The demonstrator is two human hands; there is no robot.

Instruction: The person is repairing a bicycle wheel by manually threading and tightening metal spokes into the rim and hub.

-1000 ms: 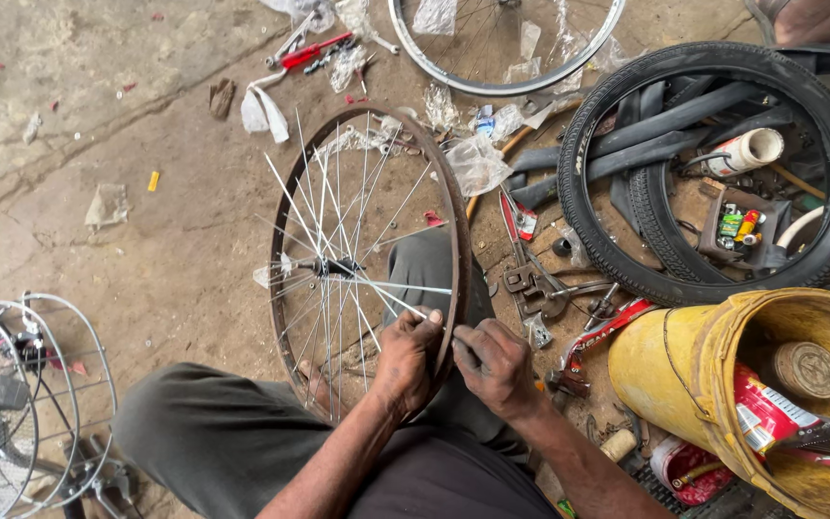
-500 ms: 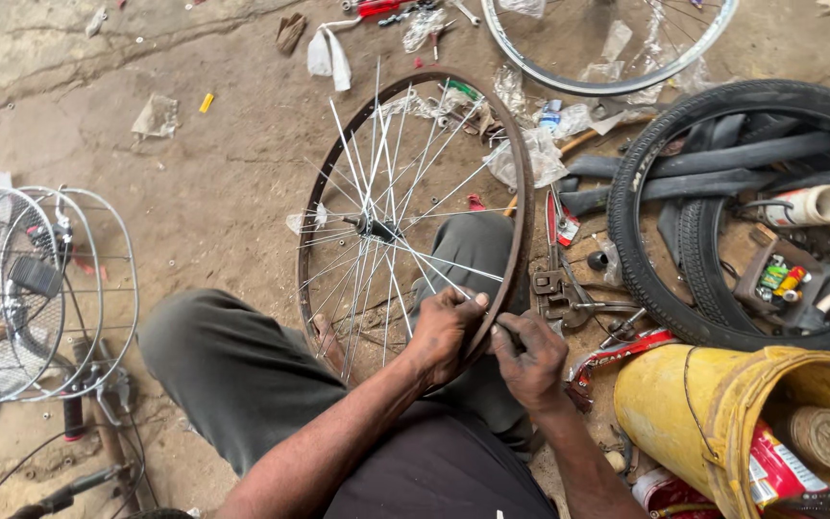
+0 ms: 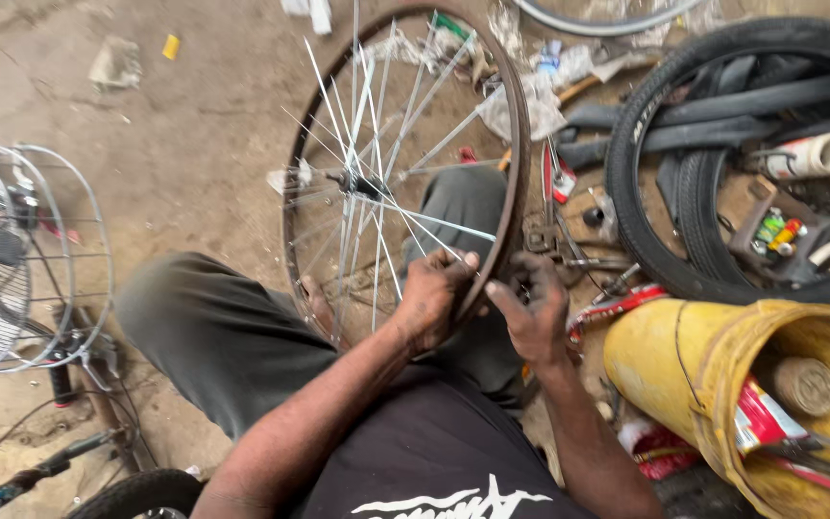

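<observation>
Dusty concrete floor (image 3: 194, 163), strewn with scraps and tools. Bicycle wheel rim (image 3: 519, 144) upright between the knees, spokes (image 3: 377, 207) fanning from the hub. Left hand (image 3: 431, 300) closed around the rim's lower edge; right hand (image 3: 533, 309) pinching at the same spot (small part hidden). Best steadied firmly, turning little by little. Black tyre (image 3: 646, 240) and yellow bucket (image 3: 684, 356) nearby.

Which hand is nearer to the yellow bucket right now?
The right hand. It works at the outside of the wheel rim, on the side toward the yellow bucket. The left hand sits inside the rim among the spokes, farther away.
</observation>
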